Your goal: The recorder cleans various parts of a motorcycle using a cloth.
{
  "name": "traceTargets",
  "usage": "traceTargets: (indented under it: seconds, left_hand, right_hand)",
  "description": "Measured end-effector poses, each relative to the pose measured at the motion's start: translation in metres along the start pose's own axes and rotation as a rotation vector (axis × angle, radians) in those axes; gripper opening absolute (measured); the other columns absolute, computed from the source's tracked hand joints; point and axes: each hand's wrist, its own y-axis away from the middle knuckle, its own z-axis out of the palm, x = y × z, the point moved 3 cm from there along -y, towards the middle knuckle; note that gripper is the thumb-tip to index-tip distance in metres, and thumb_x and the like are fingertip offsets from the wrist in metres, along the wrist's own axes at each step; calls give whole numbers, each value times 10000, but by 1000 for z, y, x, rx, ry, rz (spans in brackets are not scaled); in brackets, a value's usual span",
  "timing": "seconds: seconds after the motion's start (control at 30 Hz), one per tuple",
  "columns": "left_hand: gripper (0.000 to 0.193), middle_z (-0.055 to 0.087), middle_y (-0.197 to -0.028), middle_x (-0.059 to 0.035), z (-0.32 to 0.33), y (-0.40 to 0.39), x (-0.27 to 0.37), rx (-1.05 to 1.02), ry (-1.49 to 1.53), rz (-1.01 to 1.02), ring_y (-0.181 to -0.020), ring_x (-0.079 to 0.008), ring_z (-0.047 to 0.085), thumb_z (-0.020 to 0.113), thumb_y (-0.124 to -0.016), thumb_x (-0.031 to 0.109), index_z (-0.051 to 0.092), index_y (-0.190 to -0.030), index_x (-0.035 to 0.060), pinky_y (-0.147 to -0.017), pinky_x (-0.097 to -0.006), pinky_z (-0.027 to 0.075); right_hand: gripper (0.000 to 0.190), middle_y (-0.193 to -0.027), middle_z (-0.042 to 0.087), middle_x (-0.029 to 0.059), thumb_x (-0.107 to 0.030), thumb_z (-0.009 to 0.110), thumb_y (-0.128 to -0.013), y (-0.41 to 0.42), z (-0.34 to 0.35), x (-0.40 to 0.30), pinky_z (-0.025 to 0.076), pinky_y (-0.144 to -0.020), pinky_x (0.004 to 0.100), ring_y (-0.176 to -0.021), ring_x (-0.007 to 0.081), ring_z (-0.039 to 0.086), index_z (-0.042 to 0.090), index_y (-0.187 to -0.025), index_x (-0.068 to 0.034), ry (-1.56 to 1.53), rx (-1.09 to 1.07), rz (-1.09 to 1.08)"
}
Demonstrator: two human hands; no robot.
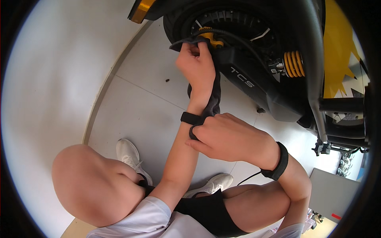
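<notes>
My left hand [198, 67] pinches the upper part of a dark grey cloth [215, 89] between thumb and fingers. This end of the cloth lies by a yellow brake caliper [208, 37], beside the black wheel [171, 28] of a motor scooter. The cloth hangs down past my left wrist to my right hand [235, 139], whose curled fingers grip its lower part; a dark fold sticks out under them. Just right of the cloth is a black swingarm cover [244, 77] bearing pale letters. Part of the caliper is hidden behind the cloth.
A shock absorber with a yellow spring [294, 64] and a thick black frame tube [315, 65] stand to the right. An amber reflector [143, 10] juts out at the top. A white wall [59, 74] rises on the left. A grey box-like panel [333, 190] is at lower right.
</notes>
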Motion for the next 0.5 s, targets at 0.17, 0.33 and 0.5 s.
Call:
traceTargets:
  seconds: [0.17,0.33,0.5]
  left_hand:
    - [228,642,-712,-67,2,1,-6,-16,-20,58,-655,-98,530,569,-950,143,621,-886,-70,-626,-268,431]
    - [222,641,-774,-55,6,8,-15,-10,25,-15,-740,-95,541,535,-988,146,623,-957,-56,-696,-262,443]
    - [218,528,-641,-29,8,7,-14,0,140,131,-595,-83,429,543,-1005,164,597,-915,-28,-559,-256,359]
  right_hand:
    - [438,-564,558,206,-263,575,-964,0,2,1,481,-539,434,-562,403,579,598,-637,27,2,22,-1]
    - [432,-570,565,210,-251,580,-958,1,5,1,485,-546,435,-571,402,591,603,-630,29,-5,65,-23]
    - [421,-572,573,213,-234,576,-955,1,8,0,497,-563,432,-590,402,614,610,-632,34,-1,13,-22]
